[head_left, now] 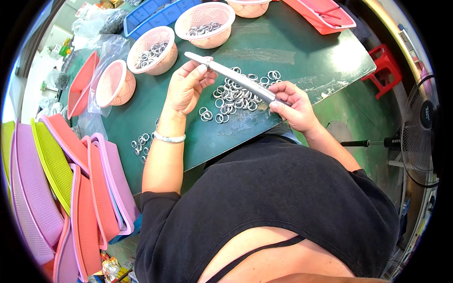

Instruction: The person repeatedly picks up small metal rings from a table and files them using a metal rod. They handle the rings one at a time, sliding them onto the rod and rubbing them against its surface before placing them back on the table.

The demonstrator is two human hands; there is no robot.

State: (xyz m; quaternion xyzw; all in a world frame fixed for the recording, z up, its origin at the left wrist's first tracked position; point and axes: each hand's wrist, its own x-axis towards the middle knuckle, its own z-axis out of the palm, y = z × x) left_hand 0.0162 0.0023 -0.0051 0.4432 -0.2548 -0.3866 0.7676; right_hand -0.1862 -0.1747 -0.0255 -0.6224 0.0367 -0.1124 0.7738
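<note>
Head view: a long, tapered, grey metal rod (236, 78) is held just above a heap of small silver metal rings (233, 96). The right hand (292, 104) is clenched round its thick end, while the left hand (186, 87) pinches a ring near the tip. The rod looks stiff and smooth, likely slippery; it seems best gripped at the thick end.

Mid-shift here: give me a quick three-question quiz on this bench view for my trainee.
1. True or false: the right hand grips one end of the long metal rod.
2. Which hand wears the pale bracelet? A) left B) right C) neither
3. Fill in: the loose metal rings lie on the ____ table, under the rod.

Key
1. True. Its fingers close round the rod's near end, while the left hand pinches the rod nearer its far tip.
2. A. It sits on the left wrist.
3. Green. More rings fill the pink baskets further back.
</note>
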